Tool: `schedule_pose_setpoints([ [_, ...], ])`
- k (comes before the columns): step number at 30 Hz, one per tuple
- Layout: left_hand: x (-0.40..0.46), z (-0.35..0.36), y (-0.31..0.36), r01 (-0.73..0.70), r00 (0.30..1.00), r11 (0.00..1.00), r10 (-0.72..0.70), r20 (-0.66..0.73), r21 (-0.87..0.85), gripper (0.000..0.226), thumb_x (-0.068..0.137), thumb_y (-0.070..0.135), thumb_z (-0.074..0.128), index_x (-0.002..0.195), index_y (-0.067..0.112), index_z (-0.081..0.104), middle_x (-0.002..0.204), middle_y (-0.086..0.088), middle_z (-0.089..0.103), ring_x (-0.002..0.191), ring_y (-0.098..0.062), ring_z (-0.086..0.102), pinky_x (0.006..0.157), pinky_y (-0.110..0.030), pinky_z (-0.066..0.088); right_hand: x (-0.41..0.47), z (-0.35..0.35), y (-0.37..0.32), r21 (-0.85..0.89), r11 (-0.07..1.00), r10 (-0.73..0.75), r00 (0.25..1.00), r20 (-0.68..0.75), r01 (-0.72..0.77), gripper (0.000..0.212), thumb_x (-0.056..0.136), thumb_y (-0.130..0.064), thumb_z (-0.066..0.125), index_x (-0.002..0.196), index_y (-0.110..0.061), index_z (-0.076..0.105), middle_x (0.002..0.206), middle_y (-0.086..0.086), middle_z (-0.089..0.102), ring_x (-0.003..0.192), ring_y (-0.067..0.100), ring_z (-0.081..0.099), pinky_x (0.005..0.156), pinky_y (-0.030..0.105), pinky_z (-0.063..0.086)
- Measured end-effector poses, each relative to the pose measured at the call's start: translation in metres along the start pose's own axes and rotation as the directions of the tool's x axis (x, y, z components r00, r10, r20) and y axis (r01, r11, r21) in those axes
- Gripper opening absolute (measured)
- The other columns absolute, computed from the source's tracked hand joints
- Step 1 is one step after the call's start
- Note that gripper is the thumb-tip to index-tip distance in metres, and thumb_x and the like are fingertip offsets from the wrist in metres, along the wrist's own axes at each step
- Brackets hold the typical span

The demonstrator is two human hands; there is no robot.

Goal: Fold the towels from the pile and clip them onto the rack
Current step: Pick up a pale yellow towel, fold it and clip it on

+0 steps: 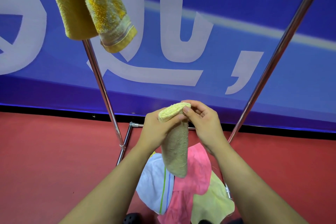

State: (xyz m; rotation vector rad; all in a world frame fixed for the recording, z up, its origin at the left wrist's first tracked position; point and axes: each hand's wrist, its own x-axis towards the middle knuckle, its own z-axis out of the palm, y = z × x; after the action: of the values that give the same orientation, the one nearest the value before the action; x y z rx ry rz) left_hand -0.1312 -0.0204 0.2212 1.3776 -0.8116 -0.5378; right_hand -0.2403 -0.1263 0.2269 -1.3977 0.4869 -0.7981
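Observation:
A small beige towel (176, 149), folded into a narrow strip, hangs down between my hands. My left hand (156, 129) grips its upper part from the left. My right hand (201, 120) pinches its folded top edge with thumb and fingertips. Below lies the pile: a white towel (154, 182) with green and blue stripes, a pink towel (192, 178) and a pale yellow towel (212, 203). A yellow towel (91, 5) hangs from the top of the rack; its clip is out of view. The rack's chrome legs (101, 85) slant down on both sides.
The rack's right leg (269, 71) and low base bars (127, 140) frame the pile on the red floor (54, 151). A blue banner with large white characters (163, 51) stands right behind the rack. A dark shoe (131, 218) shows at the bottom edge.

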Motion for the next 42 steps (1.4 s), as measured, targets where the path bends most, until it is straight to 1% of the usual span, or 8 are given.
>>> schedule_pose_setpoints([
  [6,0.001,0.003,0.0,-0.008,0.999,0.999,0.006,-0.043,-0.042,0.019,0.091,0.015,0.075,0.108,0.008,0.08,0.1,0.0,0.081,0.102,-0.013,0.075,0.086,-0.024,0.057,-0.001,-0.001,0.003,-0.007,1.0,-0.024,1.0,-0.005,0.024,0.023,0.095,-0.005,0.068,0.114,-0.018,0.073,0.111,0.005,0.076,0.103,0.013,0.071,0.091,0.028,0.054],
  [11,0.004,-0.004,-0.001,0.043,0.999,0.997,-0.044,-0.006,-0.065,0.019,0.092,0.016,0.075,0.108,0.009,0.08,0.101,-0.006,0.08,0.106,-0.025,0.074,0.093,-0.042,0.057,0.001,-0.006,0.012,-0.109,0.994,-0.006,0.995,0.102,0.017,0.067,0.078,-0.009,0.084,0.137,-0.026,0.057,0.135,0.008,0.061,0.114,0.011,0.065,0.098,0.029,0.053],
  [13,0.004,-0.007,-0.001,0.067,0.998,0.995,-0.066,0.011,-0.069,0.019,0.092,0.016,0.075,0.109,0.01,0.08,0.1,-0.008,0.08,0.1,-0.022,0.075,0.09,-0.041,0.058,0.003,-0.009,0.019,-0.267,0.963,0.006,0.992,0.129,0.029,0.08,0.073,-0.02,0.089,0.143,-0.032,0.051,0.139,-0.002,0.061,0.127,0.009,0.059,0.102,0.026,0.049],
  [15,0.005,-0.009,0.001,0.077,0.997,0.995,-0.075,0.033,-0.058,0.019,0.091,0.014,0.075,0.109,0.009,0.079,0.1,-0.008,0.08,0.097,-0.02,0.076,0.087,-0.034,0.059,0.006,-0.007,0.023,-0.273,0.962,0.041,0.984,0.175,0.008,0.085,0.072,-0.017,0.09,0.145,-0.03,0.049,0.138,-0.008,0.063,0.128,0.007,0.058,0.105,0.024,0.048],
  [22,0.009,-0.016,0.007,0.045,0.998,0.999,-0.046,0.047,0.017,0.018,0.089,0.015,0.077,0.106,0.009,0.08,0.099,-0.003,0.081,0.088,-0.005,0.072,0.08,-0.022,0.056,0.007,0.006,0.041,-0.243,0.961,0.173,0.972,0.159,-0.132,0.023,0.075,-0.009,0.087,0.096,-0.011,0.078,0.094,0.004,0.08,0.088,0.014,0.075,0.082,0.038,0.06],
  [26,0.013,-0.022,0.016,0.047,0.998,0.999,-0.047,0.037,-0.008,0.016,0.088,0.018,0.079,0.1,0.008,0.081,0.098,-0.01,0.08,0.085,-0.008,0.07,0.079,-0.026,0.056,0.006,0.009,0.054,-0.204,0.963,0.207,0.968,0.145,-0.176,0.023,0.073,-0.011,0.089,0.093,-0.008,0.079,0.092,0.007,0.08,0.093,0.023,0.077,0.084,0.039,0.06],
  [37,0.024,-0.018,0.041,0.051,0.998,0.998,-0.05,0.047,-0.037,0.006,0.088,0.019,0.079,0.091,0.014,0.081,0.086,0.0,0.077,0.079,-0.009,0.07,0.077,-0.027,0.057,-0.013,0.005,0.102,-0.093,0.938,0.344,0.929,0.138,-0.334,0.031,0.071,-0.001,0.088,0.101,-0.002,0.077,0.101,0.013,0.079,0.1,0.031,0.075,0.093,0.046,0.059],
  [42,0.03,-0.018,0.055,0.039,0.999,0.996,-0.04,-0.012,-0.081,0.005,0.088,0.018,0.078,0.091,0.014,0.079,0.083,0.003,0.077,0.078,-0.01,0.071,0.074,-0.024,0.058,-0.022,-0.002,0.118,-0.109,0.902,0.429,0.893,0.133,-0.418,0.026,0.073,0.0,0.086,0.098,-0.002,0.077,0.097,0.012,0.08,0.089,0.022,0.076,0.081,0.037,0.06],
])
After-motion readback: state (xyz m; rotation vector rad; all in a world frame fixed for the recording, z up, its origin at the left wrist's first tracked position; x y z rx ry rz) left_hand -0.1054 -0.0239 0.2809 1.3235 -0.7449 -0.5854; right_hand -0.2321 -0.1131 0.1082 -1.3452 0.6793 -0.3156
